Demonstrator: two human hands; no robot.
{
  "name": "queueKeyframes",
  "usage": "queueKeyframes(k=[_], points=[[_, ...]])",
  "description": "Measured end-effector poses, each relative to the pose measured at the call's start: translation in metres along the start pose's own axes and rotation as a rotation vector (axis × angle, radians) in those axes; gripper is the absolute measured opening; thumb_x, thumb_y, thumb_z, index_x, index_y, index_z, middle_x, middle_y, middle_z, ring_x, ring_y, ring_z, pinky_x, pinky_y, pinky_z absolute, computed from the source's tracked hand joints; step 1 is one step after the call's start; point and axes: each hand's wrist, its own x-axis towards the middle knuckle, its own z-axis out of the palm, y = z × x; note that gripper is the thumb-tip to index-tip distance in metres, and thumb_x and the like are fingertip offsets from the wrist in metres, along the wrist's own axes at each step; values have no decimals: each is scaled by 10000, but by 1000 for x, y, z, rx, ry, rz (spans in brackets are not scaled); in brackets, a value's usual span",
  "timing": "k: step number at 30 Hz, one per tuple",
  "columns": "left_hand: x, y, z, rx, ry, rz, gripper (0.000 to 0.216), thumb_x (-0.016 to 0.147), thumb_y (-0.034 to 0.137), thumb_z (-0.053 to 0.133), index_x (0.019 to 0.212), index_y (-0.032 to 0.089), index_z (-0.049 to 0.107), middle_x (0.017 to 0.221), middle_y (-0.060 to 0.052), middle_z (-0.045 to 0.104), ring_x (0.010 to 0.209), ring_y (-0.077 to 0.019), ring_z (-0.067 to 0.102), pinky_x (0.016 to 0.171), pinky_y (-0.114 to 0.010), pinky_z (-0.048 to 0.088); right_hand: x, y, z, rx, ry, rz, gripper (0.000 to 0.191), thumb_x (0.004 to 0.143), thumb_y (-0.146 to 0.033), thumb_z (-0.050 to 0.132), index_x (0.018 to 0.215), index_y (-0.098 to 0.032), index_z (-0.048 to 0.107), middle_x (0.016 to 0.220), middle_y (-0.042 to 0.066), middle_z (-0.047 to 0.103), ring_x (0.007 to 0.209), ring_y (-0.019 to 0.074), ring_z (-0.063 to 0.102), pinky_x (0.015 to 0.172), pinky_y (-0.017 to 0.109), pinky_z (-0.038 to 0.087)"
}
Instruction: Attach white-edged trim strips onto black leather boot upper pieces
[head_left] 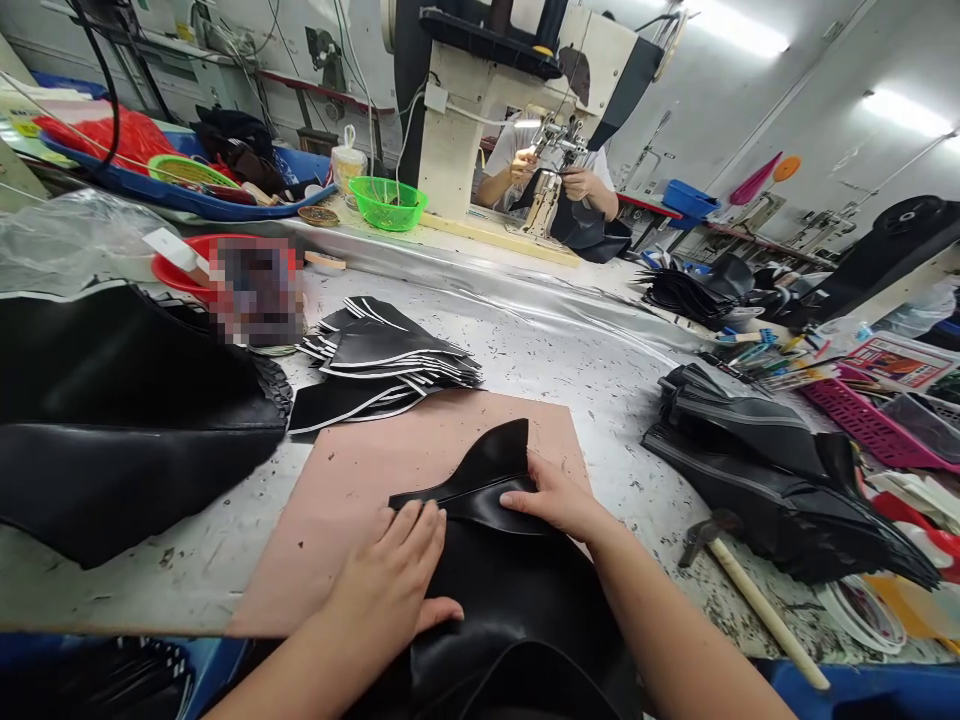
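Observation:
A large black leather piece (pixel 517 585) lies partly on a pink board (pixel 300 530) and runs down toward me. A seam crosses its upper part, below a curved, pointed panel. My left hand (pixel 390 575) rests on the leather at the seam's left end, fingers flat and thumb spread away. At the right edge, my right hand (pixel 562 500) pinches the leather, thumb on top and the other fingers partly hidden. Just beyond the board sits a stack of black leather pieces with white edges (pixel 397 350).
A hammer (pixel 757 600) lies at right beside stacked black leather pieces (pixel 772 470). More black leather (pixel 135 420) covers the left side. Behind stand a green basket (pixel 388 205), a blue tray (pixel 202 205) and a sewing machine (pixel 450 150), where another person works.

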Motion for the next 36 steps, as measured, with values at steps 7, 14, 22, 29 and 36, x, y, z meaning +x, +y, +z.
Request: queueKeyframes(k=[7,14,22,29,36], points=[[11,8,-1,-10,-38,39,828,683,712,540,1251,110,522,1241,-169,581,1083,-302,557,926,-406,392,2,4,-8,-183,2,-28,586,657,-282,733,1196,-196,521,1220,83,592,1132,292,521,977,455,384],[21,17,-8,-15,-69,35,821,668,705,564,1258,136,523,1247,-179,573,1020,-327,573,887,-446,411,5,1,-5,-204,57,-7,537,609,-181,725,1120,-184,562,1156,79,625,1106,297,537,969,471,389],[25,19,-1,-25,-59,23,754,700,655,581,1260,153,524,1220,-174,595,990,-321,572,917,-488,371,17,4,-5,-164,97,-11,417,661,-153,685,1056,-209,564,1047,24,667,1038,225,588,932,402,433],[31,27,3,-36,-65,88,837,685,705,544,1284,123,490,1275,-206,542,1102,-344,530,943,-475,363,15,1,2,-261,188,5,407,614,-125,715,983,-194,561,1012,47,646,962,220,590,867,376,444],[36,33,6,-43,-63,131,789,704,715,505,1297,195,481,1264,-168,565,1100,-335,533,945,-484,358,0,0,-14,-284,231,143,324,617,-264,749,821,-211,503,627,-43,538,629,174,545,588,297,415]])
